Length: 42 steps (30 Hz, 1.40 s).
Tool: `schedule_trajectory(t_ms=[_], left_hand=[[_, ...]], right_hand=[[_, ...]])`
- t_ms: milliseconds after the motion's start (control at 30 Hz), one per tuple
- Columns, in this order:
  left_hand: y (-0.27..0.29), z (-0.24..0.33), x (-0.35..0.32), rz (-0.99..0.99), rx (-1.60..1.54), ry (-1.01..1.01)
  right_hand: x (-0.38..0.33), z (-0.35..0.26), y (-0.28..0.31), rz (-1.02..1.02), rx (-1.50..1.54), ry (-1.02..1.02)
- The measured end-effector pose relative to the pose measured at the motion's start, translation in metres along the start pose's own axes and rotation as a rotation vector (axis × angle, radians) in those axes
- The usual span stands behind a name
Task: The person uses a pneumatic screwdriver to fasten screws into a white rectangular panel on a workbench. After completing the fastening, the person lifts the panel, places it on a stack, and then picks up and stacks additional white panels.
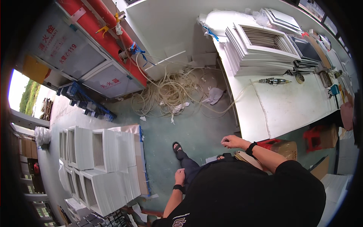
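Observation:
My left hand (180,176) hangs beside my dark-trousered thigh, its fingers curled in and nothing seen in them. My right hand (232,142) is out in front of my body, near the close end of the white workbench (249,113) but apart from it. Its fingers are loosely bent, slightly apart, and hold nothing. On that bench lies a metal air tool (274,81) joined to a clear hose (242,92). Behind the tool stands a tall stack of white rectangular frames (236,56) with open middles. Neither hand touches any of these things.
A tangle of clear hose (170,90) lies on the green floor ahead. To the left, stacked white frames (109,185) stand on a pallet. A blue pallet (85,100) leans by grey cabinets (72,49) and red pipes (109,19). Red stools (313,139) sit under the bench.

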<state>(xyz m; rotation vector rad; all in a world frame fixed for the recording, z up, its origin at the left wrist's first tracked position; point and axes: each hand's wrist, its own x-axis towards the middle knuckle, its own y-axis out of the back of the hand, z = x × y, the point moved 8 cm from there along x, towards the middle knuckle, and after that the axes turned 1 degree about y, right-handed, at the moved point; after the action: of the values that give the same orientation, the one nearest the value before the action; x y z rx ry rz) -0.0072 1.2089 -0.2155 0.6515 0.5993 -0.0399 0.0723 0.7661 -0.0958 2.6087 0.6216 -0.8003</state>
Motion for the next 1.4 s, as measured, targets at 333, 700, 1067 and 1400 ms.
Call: schedule_trajectory(t_ms=[333, 700, 1067, 1400], left_hand=[[0.156, 0.033, 0.198, -0.277, -0.374, 0.219], [0.189, 0.084, 0.315, -0.569, -0.052, 0.177], [0.17, 0.251, 0.424, -0.634, -0.056, -0.072], [0.189, 0.254, 0.524, -0.716, 0.054, 0.039]], right_hand=[[0.03, 0.034, -0.047, 0.491, 0.459, -0.449], [0.097, -0.066, -0.072, 0.599, 0.413, -0.317], [0.168, -0.033, -0.072, 0.783, 0.828, -0.402], [0.197, -0.093, -0.066, 0.901, 0.923, -0.571]])
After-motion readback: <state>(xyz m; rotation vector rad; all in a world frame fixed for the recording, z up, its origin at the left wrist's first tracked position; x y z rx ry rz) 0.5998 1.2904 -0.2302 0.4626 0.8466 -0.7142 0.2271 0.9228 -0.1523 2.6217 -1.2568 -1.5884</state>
